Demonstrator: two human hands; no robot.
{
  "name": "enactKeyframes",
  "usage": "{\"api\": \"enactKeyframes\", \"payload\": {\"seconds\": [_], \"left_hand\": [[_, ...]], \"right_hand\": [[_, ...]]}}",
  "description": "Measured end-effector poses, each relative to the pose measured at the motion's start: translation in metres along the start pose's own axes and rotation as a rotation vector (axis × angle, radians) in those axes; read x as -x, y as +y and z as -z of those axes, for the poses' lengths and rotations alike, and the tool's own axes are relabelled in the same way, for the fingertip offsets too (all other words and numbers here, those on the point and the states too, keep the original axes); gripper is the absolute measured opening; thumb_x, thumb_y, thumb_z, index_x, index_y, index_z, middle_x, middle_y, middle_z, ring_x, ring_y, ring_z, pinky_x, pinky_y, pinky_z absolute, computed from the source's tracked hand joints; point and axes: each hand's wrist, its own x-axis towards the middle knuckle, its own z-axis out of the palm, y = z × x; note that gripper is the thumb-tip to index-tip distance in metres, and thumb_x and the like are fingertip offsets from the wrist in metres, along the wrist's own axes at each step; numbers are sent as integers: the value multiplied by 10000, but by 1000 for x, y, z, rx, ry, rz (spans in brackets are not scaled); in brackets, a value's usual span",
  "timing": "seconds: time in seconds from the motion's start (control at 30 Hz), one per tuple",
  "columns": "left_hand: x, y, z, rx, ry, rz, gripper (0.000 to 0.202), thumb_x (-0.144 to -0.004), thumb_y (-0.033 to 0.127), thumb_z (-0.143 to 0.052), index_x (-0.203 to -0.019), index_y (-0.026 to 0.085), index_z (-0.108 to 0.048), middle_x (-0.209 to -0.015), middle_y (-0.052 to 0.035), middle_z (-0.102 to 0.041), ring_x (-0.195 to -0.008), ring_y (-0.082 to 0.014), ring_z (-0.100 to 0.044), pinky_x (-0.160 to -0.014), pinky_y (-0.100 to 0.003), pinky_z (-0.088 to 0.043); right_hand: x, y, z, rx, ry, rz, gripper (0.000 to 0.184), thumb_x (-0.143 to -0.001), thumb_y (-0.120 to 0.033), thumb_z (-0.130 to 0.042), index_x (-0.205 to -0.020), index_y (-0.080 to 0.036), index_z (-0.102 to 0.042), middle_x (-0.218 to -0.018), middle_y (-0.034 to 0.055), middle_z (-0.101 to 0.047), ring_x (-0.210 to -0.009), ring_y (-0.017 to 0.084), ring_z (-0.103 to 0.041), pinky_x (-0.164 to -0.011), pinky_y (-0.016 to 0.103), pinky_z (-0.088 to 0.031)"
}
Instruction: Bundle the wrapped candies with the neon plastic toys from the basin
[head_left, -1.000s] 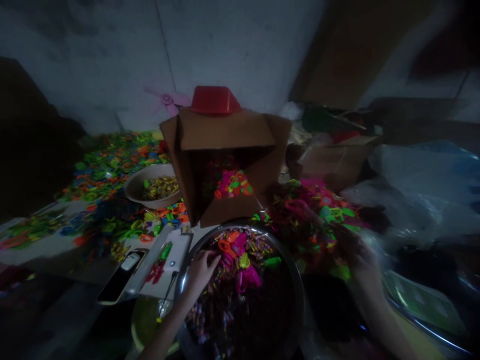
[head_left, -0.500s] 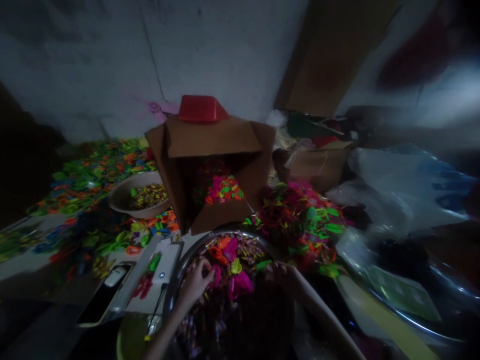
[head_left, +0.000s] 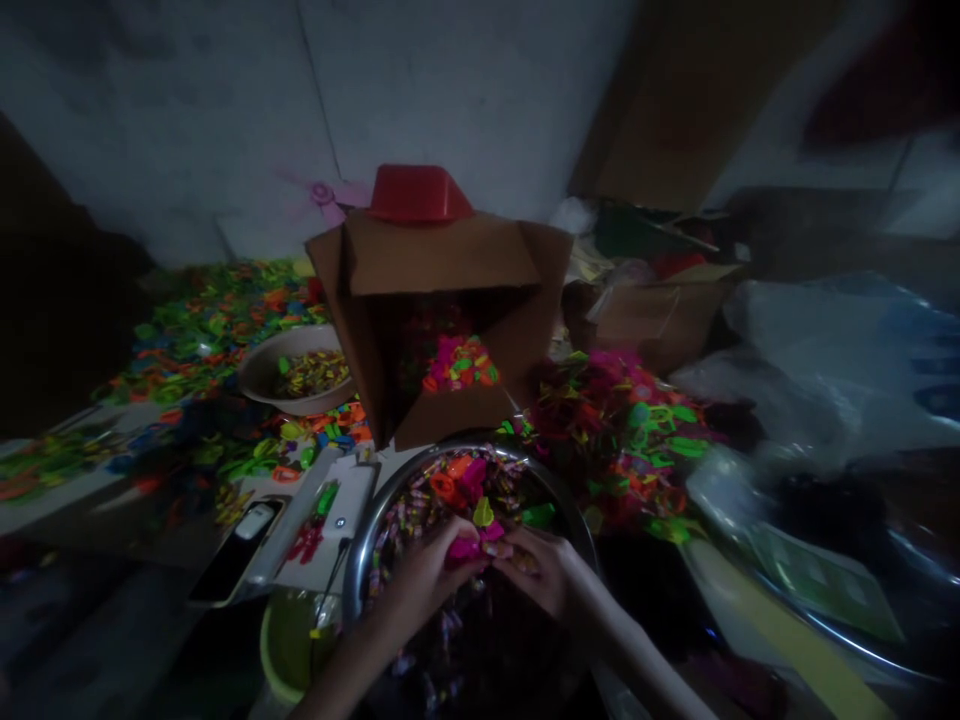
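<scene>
Left hand pinching pink piece, right hand beside it, metal bowl beneath, cardboard box behind.

This looks like a small, dimly lit workshop. Heaps of loose, brightly coloured plastic pieces lie over the worktop around an open cardboard box, and a metal basin and a pale bowl hold many small parts. A second carton and clear plastic bags crowd the right, before a bare, marked wall
</scene>
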Motion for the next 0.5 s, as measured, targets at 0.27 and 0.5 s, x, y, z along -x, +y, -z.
{"api": "enactKeyframes", "payload": {"seconds": [0.27,0.5], "left_hand": [[10,0,-2,-203,10,-157,361,-896,259,-524,-1250,305,-475,-1168,-14,-645,-1064,-189,-610,-938,-328,-480],[12,13,4,-399,-54,-277,406,-934,221,-461,-1322,324,-403,-1065,-26,-647,-998,-192,-623,-846,-299,-512]], "right_hand": [[2,-6,3,93,-12,67,205,-906,-297,-470,-985,-227,-645,-923,47,-699,-849,197,-670,-728,238,-488],[4,-14,5,348,-87,147,238,-862,-128,-471,-1048,-168,-614,-917,62,-686,-804,183,-665,-671,229,-474]]}}
